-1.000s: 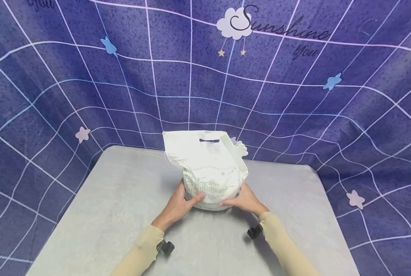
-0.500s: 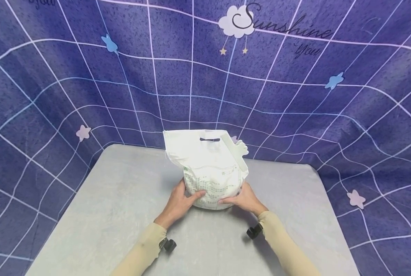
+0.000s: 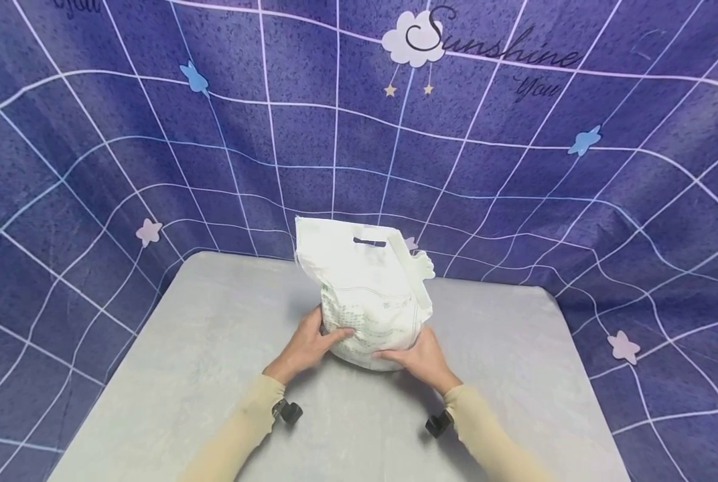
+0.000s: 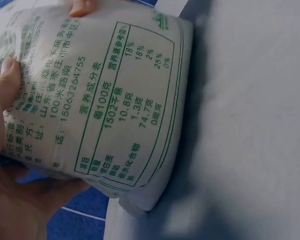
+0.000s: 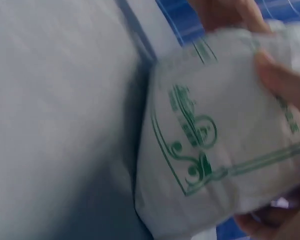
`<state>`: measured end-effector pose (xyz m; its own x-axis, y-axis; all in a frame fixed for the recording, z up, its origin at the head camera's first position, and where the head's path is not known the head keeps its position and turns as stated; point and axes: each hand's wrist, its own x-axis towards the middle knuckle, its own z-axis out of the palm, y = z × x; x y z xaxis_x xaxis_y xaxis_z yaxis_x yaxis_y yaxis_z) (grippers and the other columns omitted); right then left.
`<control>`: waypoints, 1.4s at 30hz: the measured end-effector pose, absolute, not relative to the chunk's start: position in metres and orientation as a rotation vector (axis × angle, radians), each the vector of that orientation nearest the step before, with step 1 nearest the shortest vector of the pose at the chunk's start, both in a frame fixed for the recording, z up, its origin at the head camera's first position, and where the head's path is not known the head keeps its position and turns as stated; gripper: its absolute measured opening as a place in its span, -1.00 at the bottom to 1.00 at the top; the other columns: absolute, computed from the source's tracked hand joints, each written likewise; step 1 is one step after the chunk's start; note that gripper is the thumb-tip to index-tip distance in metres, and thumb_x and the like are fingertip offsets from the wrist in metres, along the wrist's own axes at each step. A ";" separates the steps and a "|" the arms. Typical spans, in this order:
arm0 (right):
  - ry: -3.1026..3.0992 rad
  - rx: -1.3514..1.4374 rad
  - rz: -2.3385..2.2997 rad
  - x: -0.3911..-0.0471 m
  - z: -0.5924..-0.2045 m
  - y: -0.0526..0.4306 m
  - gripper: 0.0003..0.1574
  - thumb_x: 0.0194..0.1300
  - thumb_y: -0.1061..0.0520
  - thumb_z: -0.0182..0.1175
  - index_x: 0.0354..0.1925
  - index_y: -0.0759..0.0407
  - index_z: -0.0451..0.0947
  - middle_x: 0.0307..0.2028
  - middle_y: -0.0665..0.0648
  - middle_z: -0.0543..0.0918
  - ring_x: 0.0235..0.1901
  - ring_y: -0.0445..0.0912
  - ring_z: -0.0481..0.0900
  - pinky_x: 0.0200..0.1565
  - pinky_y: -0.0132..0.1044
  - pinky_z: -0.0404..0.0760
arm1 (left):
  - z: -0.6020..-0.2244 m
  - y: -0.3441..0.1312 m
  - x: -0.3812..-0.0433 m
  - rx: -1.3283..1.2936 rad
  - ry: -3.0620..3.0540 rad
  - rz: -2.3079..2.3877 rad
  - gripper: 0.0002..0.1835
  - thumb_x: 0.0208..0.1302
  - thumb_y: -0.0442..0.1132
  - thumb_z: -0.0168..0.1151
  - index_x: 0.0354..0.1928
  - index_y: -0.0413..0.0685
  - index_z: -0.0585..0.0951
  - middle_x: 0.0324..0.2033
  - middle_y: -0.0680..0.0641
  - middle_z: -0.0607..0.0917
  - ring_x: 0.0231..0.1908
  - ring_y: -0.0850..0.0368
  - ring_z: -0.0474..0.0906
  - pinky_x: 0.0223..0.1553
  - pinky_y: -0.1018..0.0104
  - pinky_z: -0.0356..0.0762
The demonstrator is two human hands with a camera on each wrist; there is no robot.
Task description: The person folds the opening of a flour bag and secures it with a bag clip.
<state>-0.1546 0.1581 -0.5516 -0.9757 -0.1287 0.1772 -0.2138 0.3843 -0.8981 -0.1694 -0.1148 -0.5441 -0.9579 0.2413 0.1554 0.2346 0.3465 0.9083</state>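
Note:
A full white bag (image 3: 371,314) with green print and a slot handle stands near the table's middle, its loose top leaning toward the back. My left hand (image 3: 303,345) grips its left side, thumb across the front. On the other side my right hand (image 3: 424,358) holds the lower right, thumb also on the front. Through the left wrist view the bag (image 4: 105,95) shows a nutrition table in green. Green scrollwork covers its face (image 5: 205,130) in the right wrist view. Whether its base touches the table cannot be told.
The grey table (image 3: 202,348) runs back to a purple curtain (image 3: 311,147) with white grid lines and stars. A pale, scalloped finger-like shape (image 3: 424,265) shows at the bag's upper right edge.
The bag has turned slightly, its top left corner moving right and up. My left hand has shifted a little left and up, my right hand slightly lower. Both keep their grip.

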 end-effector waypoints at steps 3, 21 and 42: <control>-2.549 0.213 1.583 -0.142 -0.552 0.148 0.02 -0.27 -0.08 0.86 0.14 0.09 0.59 -0.07 0.01 0.78 -0.07 -0.05 0.73 0.08 -0.08 0.72 | -0.545 -0.120 -0.175 0.517 2.533 1.750 -0.40 0.36 -0.09 0.53 0.33 -0.14 0.56 0.15 -0.09 0.74 0.22 -0.11 0.64 0.37 -0.14 0.52; -2.428 0.099 1.239 -0.085 -0.548 0.100 -0.28 0.26 -0.02 0.55 0.25 0.22 0.53 0.08 0.17 0.64 0.09 0.10 0.65 0.12 0.08 0.65 | -0.520 -0.131 -0.231 0.913 2.352 1.545 -0.58 0.28 -0.27 0.56 0.15 -0.20 0.71 0.04 -0.11 0.81 0.09 -0.01 0.71 0.28 0.05 0.62; -2.369 0.212 1.027 -0.070 -0.553 0.096 0.30 0.14 0.08 0.63 0.65 0.27 0.15 0.53 0.41 0.34 0.36 0.34 0.50 0.20 0.29 0.65 | -0.530 -0.138 -0.245 0.799 1.977 1.623 -0.53 0.35 -0.39 0.45 0.26 -0.33 0.59 0.09 -0.13 0.77 0.10 0.05 0.70 0.26 0.20 0.64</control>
